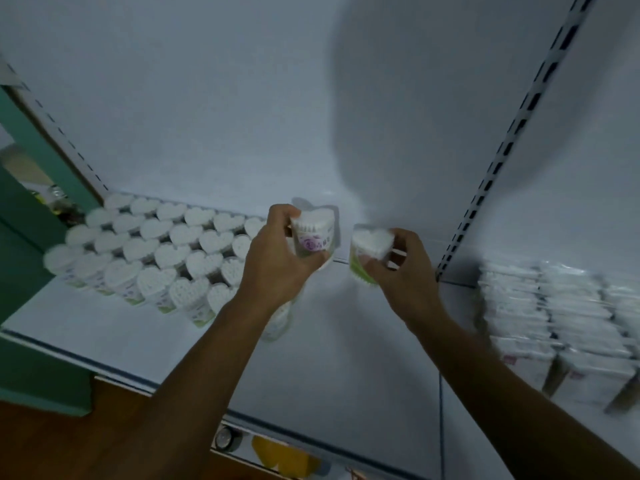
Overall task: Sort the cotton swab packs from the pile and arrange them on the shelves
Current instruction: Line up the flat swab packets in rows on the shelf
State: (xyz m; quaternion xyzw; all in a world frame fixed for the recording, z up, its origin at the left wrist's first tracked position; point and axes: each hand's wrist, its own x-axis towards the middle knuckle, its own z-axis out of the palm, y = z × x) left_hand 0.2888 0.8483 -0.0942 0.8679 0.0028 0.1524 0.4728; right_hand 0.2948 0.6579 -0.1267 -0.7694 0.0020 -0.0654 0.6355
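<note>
My left hand (277, 261) grips a heart-shaped cotton swab pack with a pink label (313, 233) above the white shelf (346, 341). My right hand (401, 271) grips a second heart-shaped pack with a green base (367, 251), just right of the first. Both packs hover near the shelf's back wall. To the left stand several rows of heart-shaped swab packs (156, 251), upright and close together; my left forearm hides the row ends.
Stacks of flat white swab packs (554, 317) fill the neighbouring shelf bay on the right, past a slotted upright (502, 157). A green frame (31, 220) borders the left. Below the shelf edge lie a yellow item (284, 459) and a small round object (225, 436).
</note>
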